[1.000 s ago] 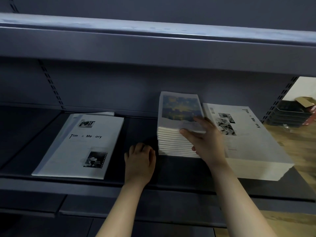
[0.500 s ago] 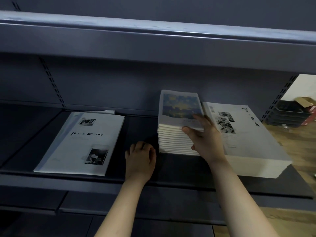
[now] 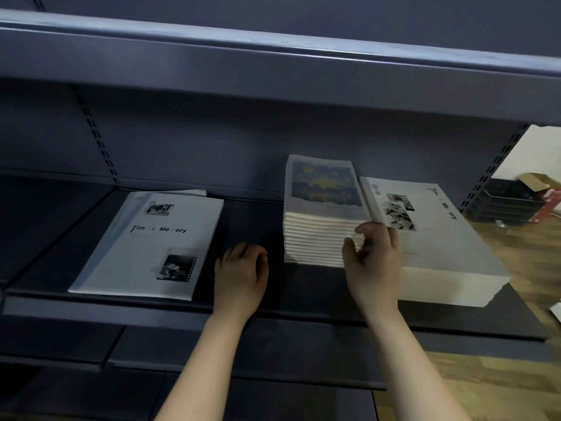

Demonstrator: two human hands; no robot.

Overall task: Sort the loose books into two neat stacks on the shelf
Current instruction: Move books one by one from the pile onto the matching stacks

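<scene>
Head view: a dark metal shelf (image 3: 303,302) carries all the books. At its left lies a loose white book (image 3: 151,244), flat, title face up, with the corner of another white book showing under its far edge. Well apart from it, toward the right, stand 2 stacks just beside each other. One is a small stack (image 3: 321,214) topped by a blue and yellow cover. The other is a large stack (image 3: 440,247) of white books with the same title as the loose one, lying at a slant to the shelf edge.

The left hand (image 3: 241,275) rests on the bare shelf between the loose book and the small stack, its fingers (image 3: 244,250) curled under and holding nothing. The right hand (image 3: 375,262) is at the near right corner of the small stack, its bent fingers (image 3: 368,230) touching the page edges. It is blurred, so I cannot tell whether they pinch a book.

Past the shelf's right end sit black trays (image 3: 504,205) and a cardboard box (image 3: 535,180).
</scene>
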